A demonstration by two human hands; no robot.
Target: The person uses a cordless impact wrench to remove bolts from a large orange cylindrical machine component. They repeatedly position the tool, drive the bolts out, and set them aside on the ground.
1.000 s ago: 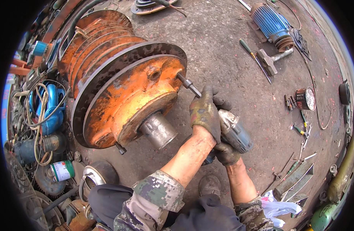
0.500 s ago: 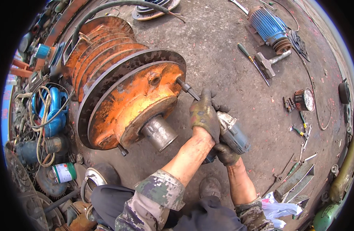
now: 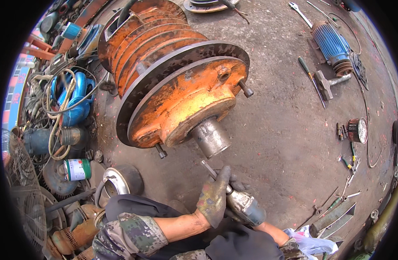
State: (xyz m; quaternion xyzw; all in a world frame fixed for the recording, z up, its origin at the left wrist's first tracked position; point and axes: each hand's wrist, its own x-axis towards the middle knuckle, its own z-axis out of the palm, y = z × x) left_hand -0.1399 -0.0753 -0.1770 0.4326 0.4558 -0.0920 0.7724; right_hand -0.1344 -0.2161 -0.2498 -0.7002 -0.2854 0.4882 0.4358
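My left hand point(image 3: 214, 197), in a worn, stained work glove, closes around the hex bit point(image 3: 209, 169) at the nose of a cordless impact wrench point(image 3: 246, 210). The bit's bare tip sticks out past the fingers, apart from the machine. My right forearm point(image 3: 273, 233) leads to the back of the wrench; the tool hides most of that hand, which holds it from below. Ahead lies a rusty orange finned machine point(image 3: 190, 108) with a round end cover and a steel shaft point(image 3: 212, 138). One socket-head bolt point(image 3: 246, 90) juts from the cover's right, another bolt point(image 3: 161, 151) from its lower left.
At right lie a blue motor point(image 3: 331, 43), a sledgehammer point(image 3: 324, 85), a screwdriver point(image 3: 311, 80), a tin can point(image 3: 357, 130) and several wrenches. Along the left stand a blue pump casing point(image 3: 75, 102), a green-and-white can point(image 3: 77, 169) and a metal pot point(image 3: 121, 181).
The bit has come away from the right bolt. Both hands have drawn the impact wrench back toward my lap. The view has shifted, so the machine sits farther right and higher.
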